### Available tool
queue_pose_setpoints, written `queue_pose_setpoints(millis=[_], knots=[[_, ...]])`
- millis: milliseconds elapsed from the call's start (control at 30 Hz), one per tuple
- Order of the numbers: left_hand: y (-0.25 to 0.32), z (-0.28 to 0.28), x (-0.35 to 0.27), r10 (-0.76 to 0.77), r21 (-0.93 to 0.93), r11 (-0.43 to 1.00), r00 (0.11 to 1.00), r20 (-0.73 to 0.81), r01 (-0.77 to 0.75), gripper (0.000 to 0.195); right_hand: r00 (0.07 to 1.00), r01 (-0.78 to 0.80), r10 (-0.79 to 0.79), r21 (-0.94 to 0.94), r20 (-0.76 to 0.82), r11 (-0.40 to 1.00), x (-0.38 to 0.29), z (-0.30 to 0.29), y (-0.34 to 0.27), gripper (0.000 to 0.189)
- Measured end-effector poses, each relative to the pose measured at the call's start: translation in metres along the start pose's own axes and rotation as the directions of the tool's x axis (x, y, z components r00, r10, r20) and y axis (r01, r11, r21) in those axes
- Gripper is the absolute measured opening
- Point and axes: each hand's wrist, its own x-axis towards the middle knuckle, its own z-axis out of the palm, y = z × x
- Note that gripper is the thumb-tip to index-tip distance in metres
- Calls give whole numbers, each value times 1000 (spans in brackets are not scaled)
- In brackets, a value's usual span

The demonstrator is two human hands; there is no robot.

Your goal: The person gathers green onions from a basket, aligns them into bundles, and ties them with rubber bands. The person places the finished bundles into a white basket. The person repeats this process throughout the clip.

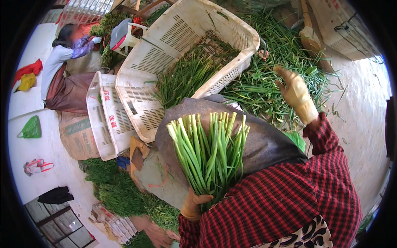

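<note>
My left hand (195, 203), in a tan glove, grips a thick bunch of green leafy stalks (214, 148) by its leafy lower part. Their pale cut ends point away from me over the dark apron (260, 139) on my lap. Off to the right, my gloved right hand (293, 90) is raised with fingers apart, slightly blurred, and nothing shows in it. Below and beyond that hand spreads a heap of loose green leaves (257, 83). Before my knees a large white plastic crate (149, 68) stands tilted, with more green stalks (192, 74) inside.
Another white crate (108, 117) stands left of the large one. A co-worker (66, 55) sits at the far left beside a plastic stool (124, 34). Piles of greens (118, 189) lie along the left. A broom (310, 37) and a stacked crate (347, 31) are at the upper right.
</note>
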Motion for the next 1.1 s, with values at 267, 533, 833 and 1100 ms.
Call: queue_pose_setpoints(millis=[267,533,833,1100], knots=[[-36,-6,-12,277,-29,960,960,-37,-278,43,989,37,-130,746,67,665,-20,-45,-111,22],[59,26,-4,51,-526,837,978,-204,-153,44,638,-635,-145,624,756,456,-67,-18,-136,44],[167,33,57,468,480,844,766,-441,-239,37,781,42,-618,979,93,200,-32,15,-267,114],[140,95,59,244,823,567,962,-127,-36,35,268,568,-873,665,407,485,-13,-42,-268,106]])
